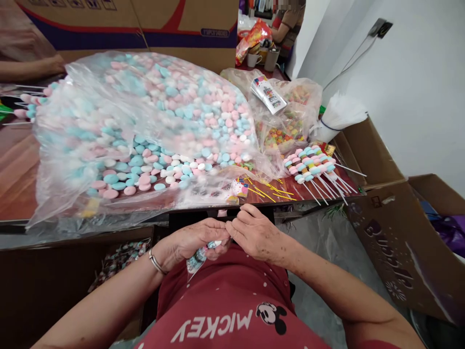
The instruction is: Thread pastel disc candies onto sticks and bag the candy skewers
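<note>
Wooden table [14, 189] behind; both hands [227, 236] grasping wrapped candy skewer [198, 258], slanting down-left

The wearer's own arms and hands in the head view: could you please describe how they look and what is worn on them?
Both forearms are bare, with no sleeves in view and no gloves. The left hand has a thin silver-coloured bangle at the wrist. The right hand shows no ring, watch or bracelet. Below them is a red top printed MICKEY in white.
</note>
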`<state>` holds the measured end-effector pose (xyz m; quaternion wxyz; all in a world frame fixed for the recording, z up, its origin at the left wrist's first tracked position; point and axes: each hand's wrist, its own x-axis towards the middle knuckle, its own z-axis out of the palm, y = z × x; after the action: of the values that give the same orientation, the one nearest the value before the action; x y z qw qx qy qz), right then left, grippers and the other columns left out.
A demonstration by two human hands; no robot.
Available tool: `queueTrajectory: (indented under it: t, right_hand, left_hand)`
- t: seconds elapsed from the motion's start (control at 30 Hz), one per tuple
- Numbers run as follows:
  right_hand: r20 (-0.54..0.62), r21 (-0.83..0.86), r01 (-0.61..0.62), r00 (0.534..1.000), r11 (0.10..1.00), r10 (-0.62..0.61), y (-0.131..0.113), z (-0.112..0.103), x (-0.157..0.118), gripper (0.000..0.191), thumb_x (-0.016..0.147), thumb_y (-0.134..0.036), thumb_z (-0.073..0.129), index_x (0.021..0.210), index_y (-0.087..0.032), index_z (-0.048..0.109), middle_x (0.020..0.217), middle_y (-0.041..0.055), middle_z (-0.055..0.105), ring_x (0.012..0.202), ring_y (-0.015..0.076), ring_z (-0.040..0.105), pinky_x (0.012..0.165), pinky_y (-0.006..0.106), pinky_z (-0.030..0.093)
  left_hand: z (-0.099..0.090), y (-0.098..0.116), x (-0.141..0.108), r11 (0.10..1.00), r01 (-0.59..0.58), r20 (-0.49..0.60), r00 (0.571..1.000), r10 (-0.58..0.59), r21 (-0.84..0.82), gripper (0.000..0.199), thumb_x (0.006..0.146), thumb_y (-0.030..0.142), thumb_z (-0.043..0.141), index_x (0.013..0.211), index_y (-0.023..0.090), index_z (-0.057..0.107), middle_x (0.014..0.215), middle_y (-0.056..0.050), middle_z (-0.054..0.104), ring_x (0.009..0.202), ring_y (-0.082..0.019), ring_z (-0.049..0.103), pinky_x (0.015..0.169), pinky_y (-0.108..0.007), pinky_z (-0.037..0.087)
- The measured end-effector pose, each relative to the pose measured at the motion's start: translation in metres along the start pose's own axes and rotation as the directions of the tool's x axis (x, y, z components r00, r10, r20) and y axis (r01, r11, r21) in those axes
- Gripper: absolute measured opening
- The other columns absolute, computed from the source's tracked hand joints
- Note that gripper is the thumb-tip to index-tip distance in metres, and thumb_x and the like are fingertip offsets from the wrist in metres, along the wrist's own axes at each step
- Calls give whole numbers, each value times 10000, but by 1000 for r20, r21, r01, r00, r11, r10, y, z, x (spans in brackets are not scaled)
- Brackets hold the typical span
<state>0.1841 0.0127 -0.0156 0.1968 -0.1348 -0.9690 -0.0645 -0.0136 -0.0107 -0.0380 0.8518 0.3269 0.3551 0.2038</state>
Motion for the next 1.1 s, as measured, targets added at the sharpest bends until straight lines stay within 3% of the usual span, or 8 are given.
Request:
queueTrajectory:
  t: [0.17, 0.23, 0.4, 0.5, 0.63, 0.8, 0.93, 1.1]
  right_hand:
    - [20, 30, -40, 999, 999, 40, 1, 9, 1, 317, 959, -130, 398, 700, -165, 577, 668, 31, 493, 719, 183, 354, 756, 362, 311]
    - [12, 38, -120, 993, 992, 119, 0, 12, 1, 290, 932, -142, 444, 669, -173, 560, 646, 25, 490, 710, 181, 347, 733, 358, 289]
    - [67, 75, -305, 951, 949, 301, -5, 10, 0, 257, 915, -194, 497, 666, -176, 559, 647, 17, 519, 717, 175, 365, 710, 346, 274]
    - [83, 111, -332, 942, 937, 324, -3, 6, -3, 280, 953, -210, 461, 705, -176, 586, 682, 27, 559, 733, 181, 397, 707, 343, 290]
    - [-3, 219, -470, 876, 855, 482, 29, -5, -28, 243, 989, -256, 415, 991, -168, 642, 925, 70, 649, 887, 195, 507, 826, 328, 374]
    - [159, 41, -800, 596, 598, 787, 92, -18, -84, 142, 878, -210, 522, 918, -178, 655, 893, 73, 643, 886, 220, 541, 810, 319, 403]
    - [350, -135, -800, 514, 585, 783, 116, -14, -99, 100, 811, -216, 598, 881, -170, 653, 890, 67, 656, 858, 210, 545, 760, 296, 381]
    - [363, -167, -768, 535, 618, 763, 118, -2, -83, 195, 877, -160, 483, 738, -152, 620, 770, 102, 650, 772, 211, 525, 745, 330, 346]
  left_hand:
    - [1, 3, -5, 958, -70, -9, 997, 76, 279, 374, 796, 477, 635, 632, 159, 524, 558, 12, 506, 443, -74, 376, 417, -213, 264]
    - [2, 0, -5, 814, -153, -84, 967, 240, 560, 300, 860, 417, 558, 692, 169, 535, 595, 17, 513, 499, -97, 422, 468, -221, 336]
    - [2, -13, 1, 1, -320, 201, 599, 775, 947, 128, 905, 164, 477, 812, 176, 564, 762, -42, 617, 666, -146, 546, 630, -260, 460]
    - [0, -16, 4, -198, -316, 336, 477, 812, 928, 172, 910, 108, 469, 782, 175, 561, 753, -59, 640, 677, -152, 566, 666, -271, 482]
    - [-3, -16, 0, 204, -329, 34, 594, 803, 922, 179, 931, 193, 483, 784, 178, 585, 625, -4, 588, 546, -114, 511, 534, -215, 423]
    - [-3, -13, -5, 829, -305, -385, 774, 503, 469, 241, 876, 368, 597, 750, 164, 619, 559, 4, 608, 440, -73, 434, 421, -180, 302]
    - [9, -9, -1, 909, -361, -428, 802, 417, 210, 238, 793, 355, 685, 693, 149, 618, 588, -13, 640, 452, -67, 478, 425, -171, 280]
    - [22, -10, 5, 910, -408, -442, 804, 397, 76, 246, 728, 314, 740, 653, 148, 574, 628, -11, 659, 452, -77, 526, 419, -171, 287]
